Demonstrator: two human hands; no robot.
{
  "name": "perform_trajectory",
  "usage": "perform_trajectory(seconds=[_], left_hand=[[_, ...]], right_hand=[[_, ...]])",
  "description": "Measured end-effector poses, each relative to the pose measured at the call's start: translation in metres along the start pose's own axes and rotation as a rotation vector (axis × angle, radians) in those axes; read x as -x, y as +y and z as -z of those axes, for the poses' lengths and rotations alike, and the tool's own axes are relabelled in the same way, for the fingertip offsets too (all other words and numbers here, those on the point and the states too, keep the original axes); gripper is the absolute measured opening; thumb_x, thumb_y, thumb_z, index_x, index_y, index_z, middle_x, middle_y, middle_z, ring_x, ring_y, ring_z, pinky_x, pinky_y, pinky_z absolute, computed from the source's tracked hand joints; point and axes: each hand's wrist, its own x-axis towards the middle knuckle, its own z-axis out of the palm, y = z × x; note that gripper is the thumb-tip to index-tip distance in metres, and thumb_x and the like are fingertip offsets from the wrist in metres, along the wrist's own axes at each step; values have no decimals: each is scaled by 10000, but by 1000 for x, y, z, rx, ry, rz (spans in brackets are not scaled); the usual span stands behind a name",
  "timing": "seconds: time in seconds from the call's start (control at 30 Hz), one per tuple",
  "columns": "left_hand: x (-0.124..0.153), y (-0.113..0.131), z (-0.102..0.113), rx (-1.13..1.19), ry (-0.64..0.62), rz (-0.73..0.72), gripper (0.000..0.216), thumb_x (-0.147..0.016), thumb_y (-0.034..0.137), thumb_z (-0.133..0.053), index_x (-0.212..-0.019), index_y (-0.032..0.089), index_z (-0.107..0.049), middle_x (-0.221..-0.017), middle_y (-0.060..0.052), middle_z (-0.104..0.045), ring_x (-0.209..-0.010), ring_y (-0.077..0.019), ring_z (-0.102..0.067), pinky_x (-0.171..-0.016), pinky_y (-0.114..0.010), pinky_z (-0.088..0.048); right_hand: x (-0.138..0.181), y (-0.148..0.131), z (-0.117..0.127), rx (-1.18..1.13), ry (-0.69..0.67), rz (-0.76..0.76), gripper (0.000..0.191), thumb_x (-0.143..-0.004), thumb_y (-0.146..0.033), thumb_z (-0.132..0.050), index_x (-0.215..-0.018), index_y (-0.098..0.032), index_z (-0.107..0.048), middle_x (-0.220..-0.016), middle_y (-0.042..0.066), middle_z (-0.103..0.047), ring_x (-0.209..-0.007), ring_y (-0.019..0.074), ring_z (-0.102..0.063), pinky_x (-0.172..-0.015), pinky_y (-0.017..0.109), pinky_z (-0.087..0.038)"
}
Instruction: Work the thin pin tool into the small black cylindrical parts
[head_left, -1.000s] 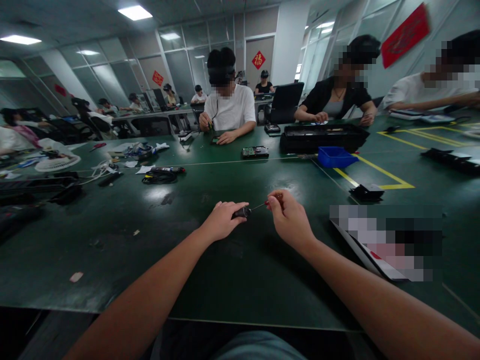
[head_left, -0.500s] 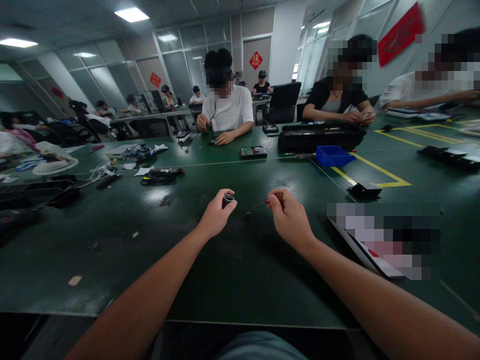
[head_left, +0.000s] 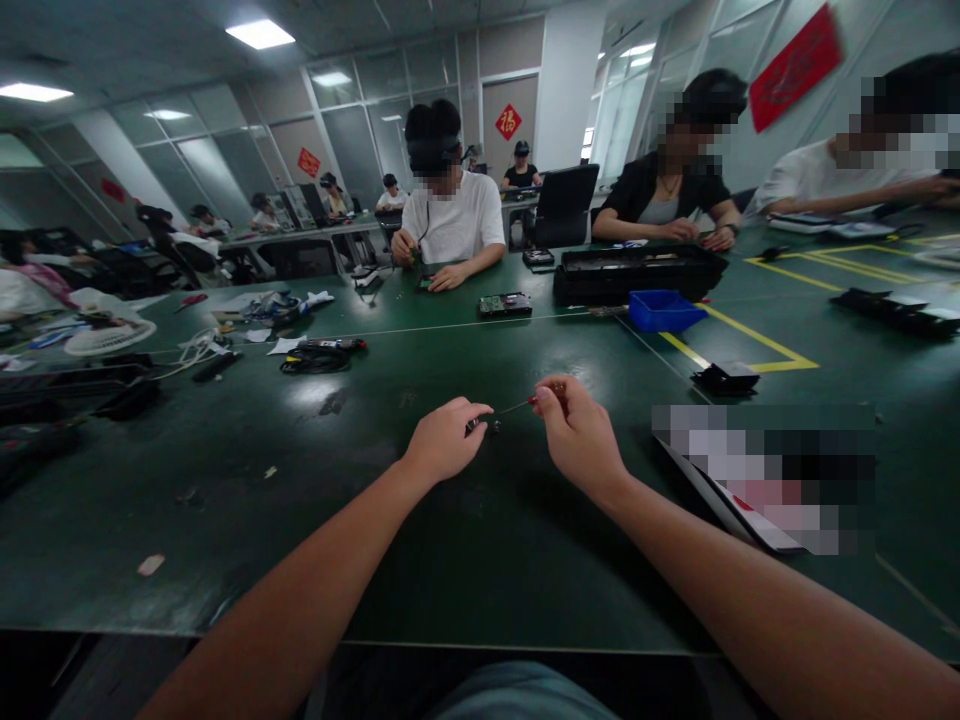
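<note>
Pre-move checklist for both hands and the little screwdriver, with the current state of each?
1. Right hand closed on the red-handled screwdriver: ok.
2. Left hand pinching the small dark part at the shaft's end: ok.
3. Screwdriver tip seated in the small dark part: cannot tell, too small and partly covered by fingers.
4. Both hands low over the green table, part held just above it: ok.
5. Black flat piece lies to the right, apart from the right hand: ok.
6. Co-worker in white shirt works at the far side, hands well away: ok.
</note>
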Motion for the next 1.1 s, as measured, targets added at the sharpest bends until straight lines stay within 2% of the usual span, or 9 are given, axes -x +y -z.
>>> perform_trajectory(seconds=[0.1,0.17,0.33,0.4,0.57,0.63,0.8,0.93,1.1], left_hand=[[-3,4,-6,-105,-52,46,392,-922,534,-537,-1193,295,-688,-999,-56,-655,-885,-244,-628,-724,-345,-493],[-4,6,-10,-143,-61,52,419,-912,594,-520,-1135,295,-711,-973,-58,-645,-861,-243,-623,-687,-333,-480],[-7,8,-14,-155,-39,41,325,-977,436,-460,-971,243,-722,-948,-51,-650,-837,-220,-613,-671,-323,-463],[-7,7,-14,-127,-25,75,308,-967,438,-479,-964,228,-705,-948,-55,-656,-832,-218,-614,-685,-326,-471],[-7,7,-15,-113,-29,113,432,-907,532,-567,-1243,271,-643,-1054,-76,-650,-896,-253,-628,-751,-360,-502],[-7,8,-14,-136,-56,88,451,-904,536,-570,-1275,289,-639,-1051,-78,-641,-905,-263,-627,-753,-368,-504],[-7,9,-13,-135,-57,29,309,-963,419,-488,-1073,267,-734,-983,-69,-657,-896,-264,-629,-749,-371,-491],[-10,2,-8,7,-14,125,285,-946,403,-504,-1024,244,-727,-961,-60,-703,-851,-249,-642,-718,-354,-476],[-11,-15,15,470,-52,355,245,-876,378,-580,-902,165,-699,-911,-72,-732,-595,-140,-596,-609,-282,-452]], right_hand=[[1,-2,0,-1,1,-3,201,-989,-377,-441,-980,-236,-583,-839,50,-691,-789,225,-660,-717,348,-463],[1,-2,0,-1,-8,-10,204,-989,-381,-442,-987,-236,-585,-854,52,-696,-802,227,-664,-723,350,-465],[1,-2,-1,-4,-5,-10,205,-988,-383,-446,-978,-234,-587,-841,50,-694,-795,226,-666,-726,350,-463],[1,0,-1,-6,7,-3,207,-986,-384,-446,-977,-234,-588,-835,51,-694,-791,227,-664,-730,353,-462],[0,0,0,-8,24,-6,208,-986,-391,-449,-982,-237,-590,-842,49,-697,-789,225,-664,-725,349,-465],[0,0,0,-11,20,-1,208,-987,-391,-446,-981,-240,-589,-847,49,-698,-789,227,-665,-722,349,-467],[0,-2,1,-11,16,0,200,-988,-378,-447,-981,-238,-588,-833,46,-694,-790,225,-666,-722,348,-463],[0,-2,2,-13,10,-9,203,-990,-386,-448,-973,-238,-585,-841,47,-691,-791,224,-665,-711,346,-461],[0,-2,3,-27,-10,-10,199,-990,-384,-449,-976,-239,-583,-834,41,-687,-786,219,-662,-710,345,-461]])
